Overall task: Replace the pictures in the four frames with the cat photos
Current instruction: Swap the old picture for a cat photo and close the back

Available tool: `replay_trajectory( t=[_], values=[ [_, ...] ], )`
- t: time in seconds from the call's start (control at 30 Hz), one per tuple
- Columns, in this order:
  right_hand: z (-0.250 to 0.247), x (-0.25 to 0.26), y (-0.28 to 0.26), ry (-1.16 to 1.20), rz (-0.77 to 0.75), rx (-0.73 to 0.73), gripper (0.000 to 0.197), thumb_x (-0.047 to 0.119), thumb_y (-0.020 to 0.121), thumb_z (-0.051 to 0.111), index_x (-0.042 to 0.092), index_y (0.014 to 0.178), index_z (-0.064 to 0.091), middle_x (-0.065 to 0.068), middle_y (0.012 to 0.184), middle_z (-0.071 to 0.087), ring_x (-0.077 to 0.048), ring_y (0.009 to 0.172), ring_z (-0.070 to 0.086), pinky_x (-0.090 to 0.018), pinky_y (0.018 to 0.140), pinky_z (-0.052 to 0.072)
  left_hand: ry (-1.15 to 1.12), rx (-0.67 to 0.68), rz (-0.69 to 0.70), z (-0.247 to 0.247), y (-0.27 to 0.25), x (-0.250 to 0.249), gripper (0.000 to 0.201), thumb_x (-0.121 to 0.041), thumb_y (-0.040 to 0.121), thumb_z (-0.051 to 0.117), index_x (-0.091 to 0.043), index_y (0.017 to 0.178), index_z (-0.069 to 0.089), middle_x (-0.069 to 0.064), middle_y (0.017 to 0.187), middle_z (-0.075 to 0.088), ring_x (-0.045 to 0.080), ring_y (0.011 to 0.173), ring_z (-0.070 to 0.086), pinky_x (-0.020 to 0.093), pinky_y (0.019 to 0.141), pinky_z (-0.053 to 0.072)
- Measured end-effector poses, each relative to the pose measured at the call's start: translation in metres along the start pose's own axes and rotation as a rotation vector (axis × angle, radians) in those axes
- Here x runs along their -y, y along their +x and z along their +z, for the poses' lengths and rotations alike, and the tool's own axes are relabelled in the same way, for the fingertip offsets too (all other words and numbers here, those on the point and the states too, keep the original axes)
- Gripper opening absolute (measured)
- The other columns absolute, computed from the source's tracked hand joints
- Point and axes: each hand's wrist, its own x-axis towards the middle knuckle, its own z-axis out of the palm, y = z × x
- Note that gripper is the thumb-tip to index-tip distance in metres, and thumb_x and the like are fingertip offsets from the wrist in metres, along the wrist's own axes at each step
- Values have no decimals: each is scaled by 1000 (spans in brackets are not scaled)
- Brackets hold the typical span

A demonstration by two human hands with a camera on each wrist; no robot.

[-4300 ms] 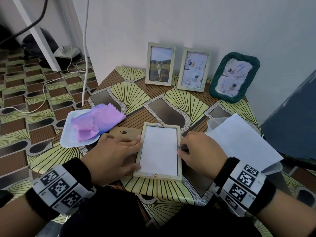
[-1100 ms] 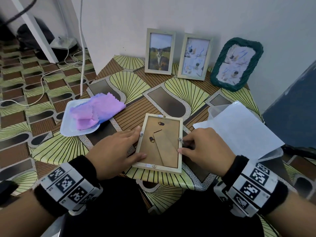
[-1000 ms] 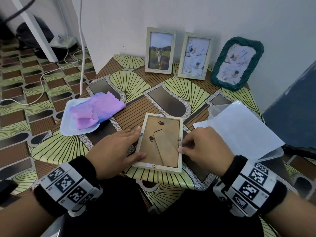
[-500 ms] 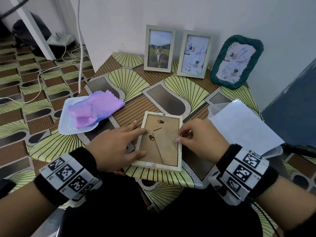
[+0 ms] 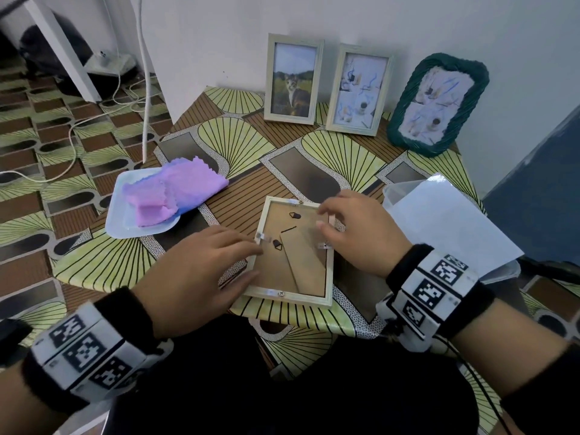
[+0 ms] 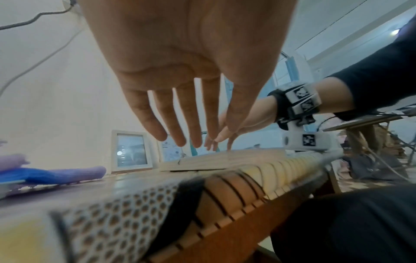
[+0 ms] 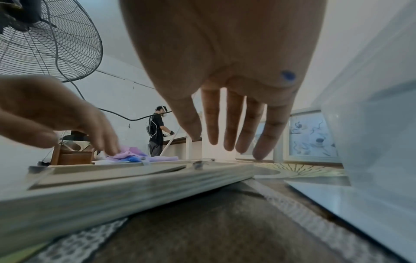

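Observation:
A light wooden frame [image 5: 293, 251] lies face down at the table's front edge, its brown backing board and stand showing. My left hand [image 5: 251, 260] rests on the frame's left edge beside a metal clip, fingers straight. My right hand [image 5: 321, 218] hovers over the upper right corner, fingers relaxed and holding nothing. In the right wrist view the right fingers [image 7: 225, 138] hang just above the frame [image 7: 135, 176]. At the back wall stand a frame with a cat photo [image 5: 293, 78], a wooden frame with an abstract picture [image 5: 359, 89] and a green woven frame [image 5: 437, 105].
A clear plastic container with white sheets [image 5: 445, 227] on top stands right of the frame, close to my right wrist. A purple cloth [image 5: 175, 196] lies on a white tray [image 5: 119, 221] at the left. Cables run over the floor beyond the table's left edge.
The brown backing board now covers the white sheet seen in the frame earlier. My right hand has moved from the right-edge clip up toward the top right corner. My left hand stays put.

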Motion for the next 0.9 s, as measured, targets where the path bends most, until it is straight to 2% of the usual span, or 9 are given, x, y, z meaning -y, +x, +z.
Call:
replay_trajectory(
  t=[0.13, 0.27, 0.33, 0.4, 0.5, 0.57, 0.67, 0.77, 0.9],
  values=[
    [3, -1, 10, -49, -67, 190, 44, 33, 100, 47, 16, 140, 49, -4, 148, 47, -23, 134, 44, -38, 111, 36, 149, 164, 105, 0, -28, -6, 44, -51, 97, 39, -29, 128, 61, -14, 137, 56, 11, 128, 49, 37, 92, 47],
    [6, 0, 10, -163, -41, 386, 52, 42, 103, 36, 16, 148, 38, -2, 161, 25, -25, 146, 26, -42, 119, 24, 231, 272, 44, 1, -46, -9, 59, -59, 98, 28, -29, 147, 42, -17, 155, 33, 13, 142, 35, 39, 98, 45],
    [3, 3, 5, -230, -28, 357, 47, 46, 101, 36, 17, 137, 49, -5, 151, 43, -29, 136, 39, -46, 110, 37, 255, 290, -1, -3, -45, -8, 62, -61, 98, 24, -27, 144, 46, -16, 154, 34, 14, 143, 33, 40, 96, 46],
    [0, 9, -5, -272, -11, 275, 38, 48, 99, 38, 20, 116, 58, -6, 117, 63, -27, 113, 51, -43, 93, 48, 299, 323, -76, -9, -39, -3, 72, -65, 95, 13, -25, 144, 48, -15, 154, 32, 13, 146, 25, 39, 99, 44],
    [-1, 14, -23, -228, -14, 167, 32, 45, 97, 42, 24, 87, 65, 4, 75, 59, -21, 89, 54, -34, 74, 46, 374, 337, -133, -13, -27, 12, 92, -71, 86, -9, -22, 151, 34, -12, 159, 22, 10, 150, 8, 35, 110, 35],
    [-1, 16, -34, -209, -29, 140, 31, 43, 94, 47, 25, 82, 69, 11, 61, 48, -16, 75, 52, -28, 64, 37, 384, 368, -164, -14, -18, 25, 101, -73, 78, -19, -22, 155, 20, -11, 162, 8, 9, 150, -3, 34, 116, 29],
    [-5, 18, -49, -179, -28, 137, 25, 42, 90, 53, 29, 78, 70, 9, 56, 44, -8, 61, 43, -26, 55, 30, 355, 381, -193, -13, -7, 36, 105, -76, 71, -21, -22, 156, 7, -11, 161, -7, 8, 149, -7, 35, 118, 25],
    [-8, 15, -53, -124, -14, 103, 32, 40, 86, 60, 23, 60, 51, 4, 55, 46, -9, 58, 41, -30, 55, 29, 322, 384, -221, -7, 3, 41, 104, -79, 73, -15, -20, 156, 0, -9, 160, -13, 10, 149, -8, 36, 120, 22],
    [-11, 7, -44, -76, 28, 87, 39, 39, 81, 67, 20, 58, 43, 4, 69, 49, -17, 71, 47, -31, 60, 30, 339, 298, -257, -3, 9, 39, 89, -78, 84, 13, -24, 153, 23, -6, 163, 14, 13, 150, 13, 39, 112, 34]
  ],
)
